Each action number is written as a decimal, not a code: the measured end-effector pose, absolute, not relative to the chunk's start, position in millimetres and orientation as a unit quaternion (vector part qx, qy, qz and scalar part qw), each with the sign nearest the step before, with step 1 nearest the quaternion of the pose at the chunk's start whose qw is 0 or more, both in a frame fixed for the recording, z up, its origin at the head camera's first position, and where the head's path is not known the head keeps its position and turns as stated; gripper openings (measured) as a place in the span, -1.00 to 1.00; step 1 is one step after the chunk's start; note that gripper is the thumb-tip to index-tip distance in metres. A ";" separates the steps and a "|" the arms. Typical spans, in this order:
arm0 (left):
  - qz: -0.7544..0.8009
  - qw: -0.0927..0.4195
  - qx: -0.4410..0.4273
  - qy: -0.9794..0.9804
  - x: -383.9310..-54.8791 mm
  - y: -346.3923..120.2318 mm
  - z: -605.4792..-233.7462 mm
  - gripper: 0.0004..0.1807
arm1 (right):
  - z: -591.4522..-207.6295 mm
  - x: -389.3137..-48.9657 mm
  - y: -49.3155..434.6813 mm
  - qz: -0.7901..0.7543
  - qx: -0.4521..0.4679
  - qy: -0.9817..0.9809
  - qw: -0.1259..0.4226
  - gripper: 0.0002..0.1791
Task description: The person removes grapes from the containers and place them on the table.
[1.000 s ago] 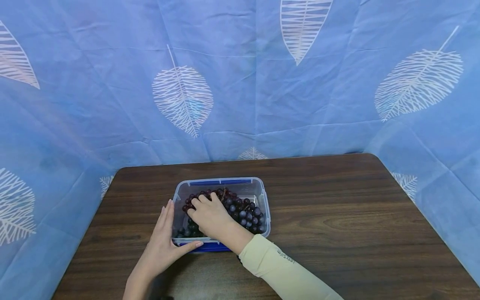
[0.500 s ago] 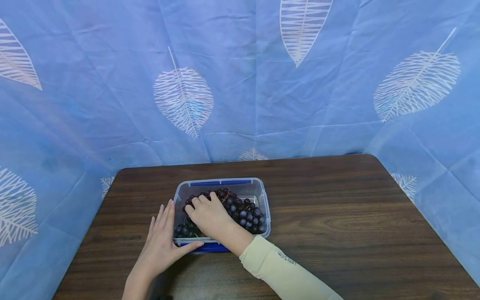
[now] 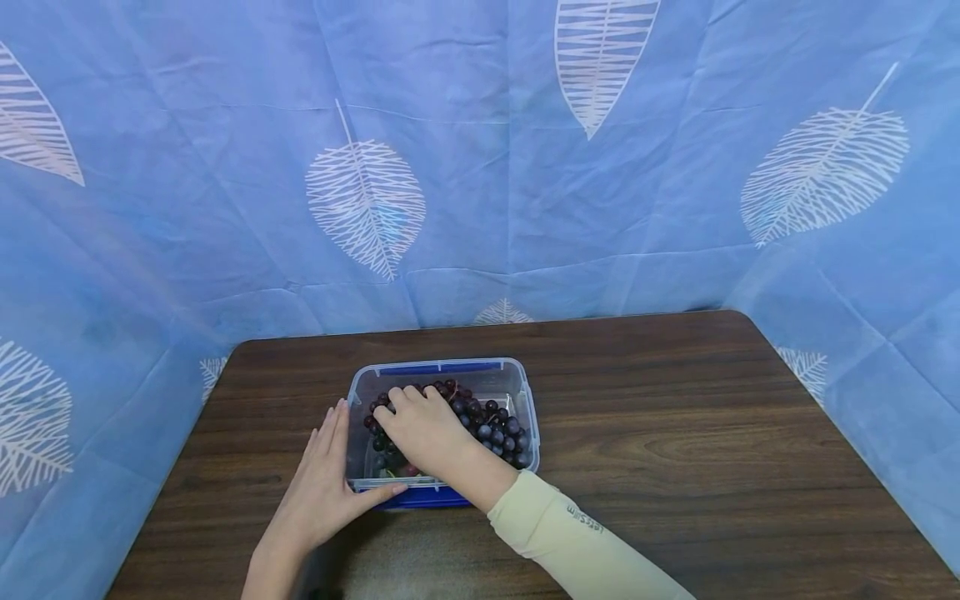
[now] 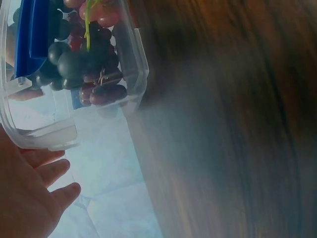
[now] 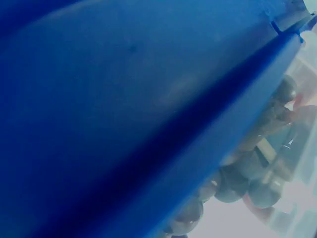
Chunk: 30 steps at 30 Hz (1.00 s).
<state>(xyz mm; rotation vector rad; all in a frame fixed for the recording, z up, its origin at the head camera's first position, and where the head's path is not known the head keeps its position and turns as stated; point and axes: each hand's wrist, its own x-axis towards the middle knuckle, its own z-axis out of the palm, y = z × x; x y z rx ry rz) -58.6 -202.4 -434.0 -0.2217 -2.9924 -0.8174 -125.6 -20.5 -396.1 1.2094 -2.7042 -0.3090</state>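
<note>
A clear plastic food box (image 3: 480,362) with blue clips holds dark grapes (image 3: 504,432) in bunches. My left hand (image 3: 318,492) lies at the box's front left corner, straight fingers along the left wall and thumb along the front edge. My right hand (image 3: 423,433) reaches inside with curled fingers, gripping a bunch on the left; its fingertips are partly hidden. In the left wrist view, red grapes (image 4: 108,17) and a green stem (image 4: 87,29) show through the wall. A blue clip (image 5: 114,109) fills most of the right wrist view, with blurred grapes (image 5: 230,183) beside it.
The box stands on a dark brown wooden table (image 3: 675,433). A blue cloth (image 3: 480,183) with white leaf prints hangs behind the table and along both sides.
The grapes at the box's front left have shifted away from that corner, and a reddish grape now shows near the front wall. My right hand has moved slightly; my left hand keeps its place.
</note>
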 end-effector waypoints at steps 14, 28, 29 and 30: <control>-0.281 0.008 -0.069 -0.957 -64.3 -196.4 -435.3 0.52 | -393.0 -121.7 2.3 -0.020 0.412 -0.903 0.121 -0.62; -0.233 0.015 -0.072 -0.970 -62.8 -197.0 -434.9 0.54 | -371.6 -119.3 43.2 0.147 0.400 -0.880 0.211 -0.67; -0.233 0.017 -0.072 -0.970 -62.9 -197.2 -435.3 0.54 | -369.8 -119.7 45.9 0.161 0.397 -0.878 0.212 -0.67; -0.233 0.019 -0.071 -0.970 -63.0 -197.3 -435.8 0.54 | -367.9 -120.1 48.4 0.175 0.395 -0.877 0.212 -0.68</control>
